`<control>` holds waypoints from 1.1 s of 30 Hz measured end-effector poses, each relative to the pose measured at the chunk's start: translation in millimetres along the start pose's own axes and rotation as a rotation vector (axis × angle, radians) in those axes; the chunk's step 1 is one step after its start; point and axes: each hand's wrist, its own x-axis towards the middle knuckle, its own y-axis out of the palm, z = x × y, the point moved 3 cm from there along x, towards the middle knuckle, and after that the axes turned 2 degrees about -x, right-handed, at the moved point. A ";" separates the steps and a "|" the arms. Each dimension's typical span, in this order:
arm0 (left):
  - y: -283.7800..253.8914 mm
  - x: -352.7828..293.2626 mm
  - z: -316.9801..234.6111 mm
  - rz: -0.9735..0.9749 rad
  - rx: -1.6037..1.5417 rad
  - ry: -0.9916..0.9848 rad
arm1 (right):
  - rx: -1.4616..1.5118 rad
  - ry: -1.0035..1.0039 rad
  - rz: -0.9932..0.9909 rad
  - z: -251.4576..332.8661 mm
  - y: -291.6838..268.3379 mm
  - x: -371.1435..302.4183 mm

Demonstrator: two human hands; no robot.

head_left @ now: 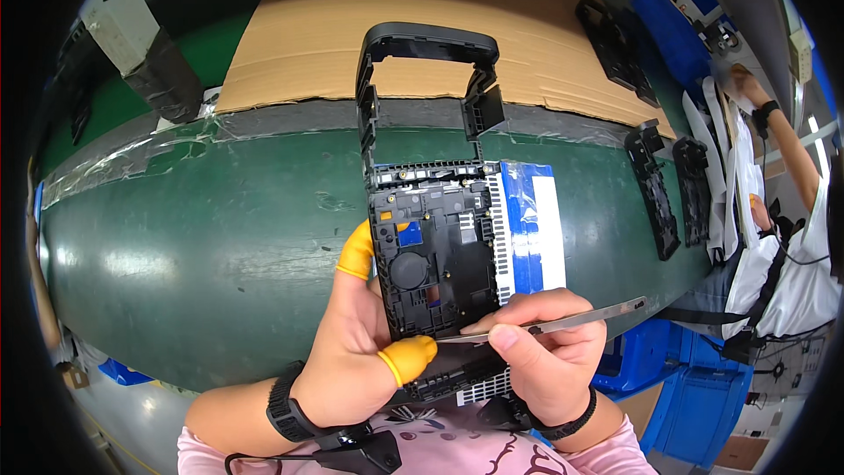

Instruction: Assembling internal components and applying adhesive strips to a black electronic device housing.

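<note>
A black plastic housing (462,277) with an open frame loop at its far end stands in front of me, and its ribbed inner side shows. My left hand (338,378) is closed on its left edge. Yellow finger cots cover the left thumb and one finger. In my right hand (554,365) a slim pair of metal tweezers (607,314) is pinched between thumb and fingers. Their tip lies at the housing's lower part, beside the left thumb. Whether the tip grips anything is too small to tell. Behind the housing shows a blue and white flat piece (532,229).
A cardboard sheet (352,0) covers the far part of the green table (193,246). Several black plastic parts (652,185) lie at the right. Another person's arm (796,154) is at the far right. Blue bins (703,405) stand below the right edge; a tape-wrapped post (154,70) rises far left.
</note>
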 end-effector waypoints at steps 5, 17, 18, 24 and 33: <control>-6.5 -3.7 -14.1 -0.045 0.170 0.262 | 0.288 0.012 -0.118 2.4 -12.9 6.8; -24.4 10.5 -43.3 -0.364 -0.129 0.378 | -0.101 0.229 -0.121 -29.3 -39.7 33.2; -24.3 11.7 -41.2 -0.353 -0.177 0.327 | -0.099 0.230 -0.119 -29.1 -38.7 33.3; -10.7 13.2 -38.8 -0.296 0.018 0.349 | -0.119 0.255 -0.096 -30.0 -38.3 33.4; -2.2 12.3 -21.5 -0.238 -0.035 0.261 | -0.059 0.144 -0.191 -3.9 -36.3 22.6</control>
